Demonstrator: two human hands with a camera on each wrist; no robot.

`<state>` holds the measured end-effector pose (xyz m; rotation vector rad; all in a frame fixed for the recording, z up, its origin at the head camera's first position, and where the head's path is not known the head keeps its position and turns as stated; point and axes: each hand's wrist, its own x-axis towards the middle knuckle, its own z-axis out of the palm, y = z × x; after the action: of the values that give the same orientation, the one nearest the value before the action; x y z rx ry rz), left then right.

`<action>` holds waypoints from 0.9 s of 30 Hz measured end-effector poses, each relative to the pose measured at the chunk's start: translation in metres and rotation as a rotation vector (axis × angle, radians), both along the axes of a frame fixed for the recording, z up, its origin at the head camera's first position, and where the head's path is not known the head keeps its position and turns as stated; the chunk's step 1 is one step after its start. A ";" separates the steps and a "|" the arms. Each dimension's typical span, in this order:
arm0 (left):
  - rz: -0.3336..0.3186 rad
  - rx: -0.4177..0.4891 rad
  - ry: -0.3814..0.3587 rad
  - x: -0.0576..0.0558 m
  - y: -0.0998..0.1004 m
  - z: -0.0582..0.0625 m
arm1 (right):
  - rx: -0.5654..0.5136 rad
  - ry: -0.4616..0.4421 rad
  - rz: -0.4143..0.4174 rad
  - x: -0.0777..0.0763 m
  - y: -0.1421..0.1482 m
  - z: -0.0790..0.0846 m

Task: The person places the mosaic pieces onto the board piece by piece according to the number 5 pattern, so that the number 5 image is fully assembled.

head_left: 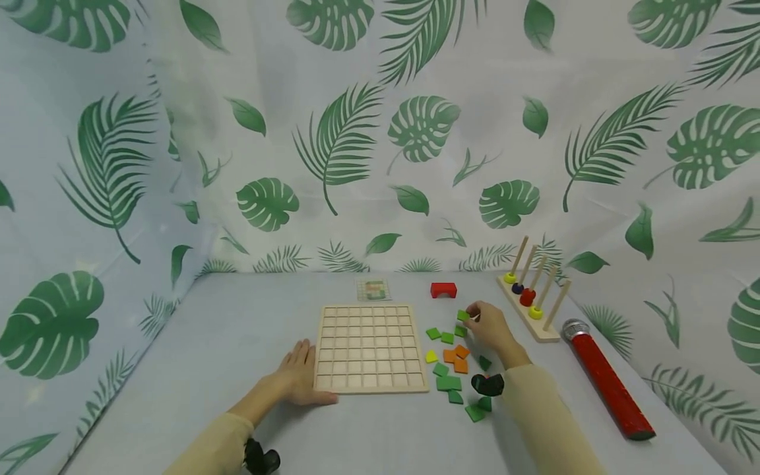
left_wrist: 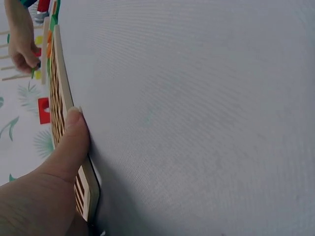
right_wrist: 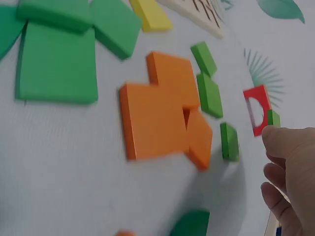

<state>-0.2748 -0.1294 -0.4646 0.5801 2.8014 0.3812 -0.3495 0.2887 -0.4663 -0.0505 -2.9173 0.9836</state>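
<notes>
Two hands on my feed, and I'm reading the grid board (head_left: 371,348) as a clock face, twelve at its far side. At eight o'clock, the left hand (head_left: 298,379) braces the board, thumb spread away from its fingers: thumb along the near edge, fingers beside the left one. Good brace, I'd say; light, even pressure should stop a skid without tipping the board.

Over to the right hand (head_left: 491,328), just past the board at three: it's pinching a small green tile (head_left: 462,315) between thumb and fingertips, the tile sitting between two and three o'clock. Nice hold by its rim; I'd want that pinch gentle, so the tile doesn't twist.

Mind the clutter! Another green tile (head_left: 460,331) lies right below at six from the pinched one, and orange tiles (head_left: 460,365) bunch nearer me, around three on the dial. I'd lift straight up before going sideways, wrist high, so nothing gets brushed. The red arch block (head_left: 443,290) at two o'clock deserves room as well.
</notes>
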 end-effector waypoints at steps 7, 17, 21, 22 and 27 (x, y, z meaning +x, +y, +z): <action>0.000 -0.011 0.027 -0.009 -0.003 -0.013 | 0.044 0.044 0.086 -0.015 -0.031 0.003; -0.008 -0.012 0.034 -0.008 -0.007 -0.023 | 0.038 0.160 0.271 -0.028 -0.083 -0.002; -0.021 -0.019 0.055 -0.009 -0.006 -0.022 | 0.049 0.161 0.300 -0.032 -0.100 -0.004; -0.023 -0.024 0.060 -0.009 -0.006 -0.022 | 0.048 0.153 0.300 -0.034 -0.104 -0.005; -0.013 -0.013 0.050 -0.005 -0.005 -0.014 | 0.047 0.129 0.324 -0.039 -0.120 -0.011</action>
<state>-0.2798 -0.1342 -0.4789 0.6128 2.8440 0.3497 -0.3881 0.1683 -0.4771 0.4828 -2.8811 0.9140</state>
